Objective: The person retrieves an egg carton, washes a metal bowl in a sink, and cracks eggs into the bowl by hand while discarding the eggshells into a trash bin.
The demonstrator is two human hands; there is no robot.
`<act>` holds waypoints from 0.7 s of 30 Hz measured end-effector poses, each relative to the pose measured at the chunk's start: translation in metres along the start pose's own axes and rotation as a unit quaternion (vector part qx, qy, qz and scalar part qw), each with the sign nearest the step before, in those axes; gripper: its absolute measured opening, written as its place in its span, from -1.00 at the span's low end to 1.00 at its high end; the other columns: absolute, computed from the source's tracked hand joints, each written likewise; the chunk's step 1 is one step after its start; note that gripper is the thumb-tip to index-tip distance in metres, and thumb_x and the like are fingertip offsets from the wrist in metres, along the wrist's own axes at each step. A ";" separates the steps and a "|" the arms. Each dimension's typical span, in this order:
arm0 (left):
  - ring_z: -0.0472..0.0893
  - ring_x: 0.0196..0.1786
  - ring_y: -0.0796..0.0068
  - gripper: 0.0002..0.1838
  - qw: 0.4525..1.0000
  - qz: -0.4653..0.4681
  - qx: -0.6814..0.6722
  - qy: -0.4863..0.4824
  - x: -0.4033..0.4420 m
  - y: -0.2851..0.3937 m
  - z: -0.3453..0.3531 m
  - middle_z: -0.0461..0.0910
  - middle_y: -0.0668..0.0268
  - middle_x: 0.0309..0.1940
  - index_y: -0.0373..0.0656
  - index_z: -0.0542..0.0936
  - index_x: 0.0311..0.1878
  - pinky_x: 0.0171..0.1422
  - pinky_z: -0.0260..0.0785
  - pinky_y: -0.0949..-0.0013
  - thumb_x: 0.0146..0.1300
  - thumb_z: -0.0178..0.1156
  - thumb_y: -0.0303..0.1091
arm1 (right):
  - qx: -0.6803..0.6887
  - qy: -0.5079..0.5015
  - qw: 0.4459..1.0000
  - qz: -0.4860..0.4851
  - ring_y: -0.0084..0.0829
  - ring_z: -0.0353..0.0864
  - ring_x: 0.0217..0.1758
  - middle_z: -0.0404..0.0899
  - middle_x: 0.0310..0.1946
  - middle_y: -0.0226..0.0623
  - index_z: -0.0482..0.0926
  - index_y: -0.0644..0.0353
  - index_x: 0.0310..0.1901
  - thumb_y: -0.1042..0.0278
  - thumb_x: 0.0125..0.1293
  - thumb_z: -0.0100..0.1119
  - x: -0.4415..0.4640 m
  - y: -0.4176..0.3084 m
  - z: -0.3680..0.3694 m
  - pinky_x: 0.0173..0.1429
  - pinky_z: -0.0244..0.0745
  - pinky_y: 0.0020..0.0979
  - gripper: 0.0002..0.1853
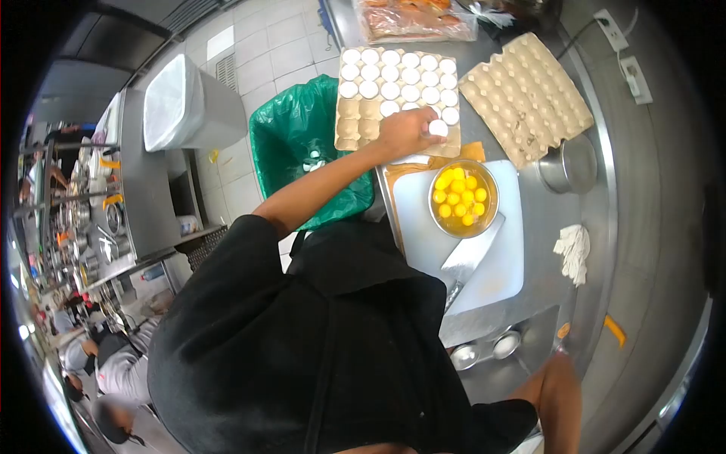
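1. We look down past a black shirt at a metal counter (541,303); a carton tray (348,130) of white eggs sits at its far end, several of its near-left cups bare.
2. Our left hand (404,135) reaches over the tray's near right corner, thumb and fingertips drawn narrow around one white egg (437,128). We cannot tell whether the egg has left its cup.
3. Our right hand (560,360) is low at the right, near the sink end of the counter. It is small and blurred, so we cannot tell whether it is wide, narrow or holding anything.
4. We judge the egg light, stiff and smooth, its shell easily cracked and slippery if wet. Hold it gently around its widest part with the fingertips, spreading the pressure.
5. Just below the tray, a round metal bowl (496,206) of yolks (460,198) stands on a white cutting board (412,219). We expect the loose yolks to slosh and break; steady the bowl by its outer wall.
6. A broad-bladed tool (478,246) lies on the board just beside the bowl. Left of the counter, a green-lined bin (276,129) holds white scraps, perhaps shells.
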State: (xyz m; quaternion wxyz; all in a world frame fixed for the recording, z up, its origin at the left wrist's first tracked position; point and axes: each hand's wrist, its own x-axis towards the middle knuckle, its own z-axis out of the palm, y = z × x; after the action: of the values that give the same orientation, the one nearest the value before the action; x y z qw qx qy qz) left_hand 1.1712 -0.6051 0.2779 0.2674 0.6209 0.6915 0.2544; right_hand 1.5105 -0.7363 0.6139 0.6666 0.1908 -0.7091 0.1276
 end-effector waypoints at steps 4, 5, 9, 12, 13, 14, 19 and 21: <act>0.65 -0.12 0.53 -0.54 0.909 0.034 -0.413 -0.034 -0.016 0.003 0.031 0.66 0.32 -0.10 -0.15 0.54 0.14 0.03 0.52 0.41 0.16 0.43 -0.45 | -0.024 0.047 0.998 0.035 -0.49 0.45 -0.22 0.47 -0.24 -0.47 0.43 0.02 -0.13 0.19 0.27 0.33 -0.016 -0.005 -0.029 -0.16 0.49 -0.46 -0.73; 0.65 -0.12 0.53 -0.54 0.903 0.042 -0.424 -0.055 -0.028 0.017 0.028 0.66 0.32 -0.10 -0.15 0.54 0.14 0.03 0.52 0.41 0.16 0.43 -0.45 | -0.014 0.085 0.993 0.076 -0.50 0.44 -0.22 0.47 -0.23 -0.48 0.43 0.01 -0.13 0.18 0.28 0.32 -0.034 -0.005 -0.038 -0.17 0.49 -0.47 -0.72; 0.64 -0.02 0.56 -0.44 0.862 -0.017 -0.472 -0.184 -0.052 0.056 0.027 0.65 0.29 0.00 -0.20 0.43 0.30 0.10 0.51 0.47 0.24 0.34 -0.53 | -0.154 0.325 0.758 0.544 -0.31 0.56 0.02 0.49 -0.06 -0.22 0.40 0.23 0.13 0.20 0.34 0.19 -0.181 0.035 0.004 -0.01 0.57 -0.19 -0.57; 0.65 -0.05 0.54 -0.47 0.838 -0.019 -0.504 -0.209 -0.060 0.066 0.041 0.64 0.28 -0.02 -0.17 0.48 0.24 0.02 0.50 0.46 0.19 0.37 -0.53 | -0.200 0.130 0.708 0.665 -0.36 0.59 0.04 0.54 0.01 -0.18 0.50 0.22 0.08 0.48 0.31 0.26 -0.236 0.074 0.045 0.06 0.55 -0.36 -0.68; 0.65 -0.06 0.54 -0.47 0.834 -0.021 -0.509 -0.211 -0.059 0.069 0.043 0.64 0.27 -0.01 -0.17 0.48 0.24 0.01 0.50 0.47 0.19 0.38 -0.52 | -0.257 0.076 0.712 0.649 -0.34 0.60 0.04 0.55 0.01 -0.16 0.53 0.23 0.04 0.49 0.29 0.28 -0.242 0.077 0.052 0.09 0.53 -0.36 -0.70; 0.66 -0.07 0.56 -0.47 0.832 -0.021 -0.512 -0.213 -0.059 0.073 0.043 0.63 0.27 0.00 -0.16 0.48 0.24 0.00 0.49 0.49 0.19 0.38 -0.52 | -0.266 0.082 0.709 0.648 -0.34 0.60 0.04 0.55 0.01 -0.16 0.53 0.23 0.04 0.49 0.29 0.28 -0.240 0.079 0.056 0.09 0.53 -0.36 -0.70; 0.66 -0.03 0.54 -0.47 0.830 -0.013 -0.507 -0.231 -0.059 0.085 0.040 0.63 0.27 0.02 -0.19 0.47 0.25 0.01 0.49 0.50 0.20 0.37 -0.54 | -0.345 -0.064 0.736 0.580 -0.18 0.59 0.09 0.57 0.01 -0.07 0.57 0.27 0.04 0.46 0.29 0.29 -0.244 0.089 0.070 0.18 0.48 -0.28 -0.70; 0.66 -0.02 0.53 -0.47 0.836 -0.012 -0.498 -0.228 -0.060 0.083 0.043 0.62 0.27 0.04 -0.20 0.47 0.25 0.02 0.49 0.51 0.20 0.37 -0.55 | -0.346 -0.057 0.740 0.574 -0.24 0.58 0.11 0.58 -0.01 -0.10 0.56 0.28 0.02 0.48 0.31 0.25 -0.265 0.084 0.065 0.18 0.48 -0.28 -0.74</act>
State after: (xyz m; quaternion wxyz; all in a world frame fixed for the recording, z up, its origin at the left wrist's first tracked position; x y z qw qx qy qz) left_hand 1.2659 -0.6560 0.3061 0.6937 0.4361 0.3978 0.4127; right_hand 1.4250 -0.6626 0.3515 0.4463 -0.4887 -0.7164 0.2208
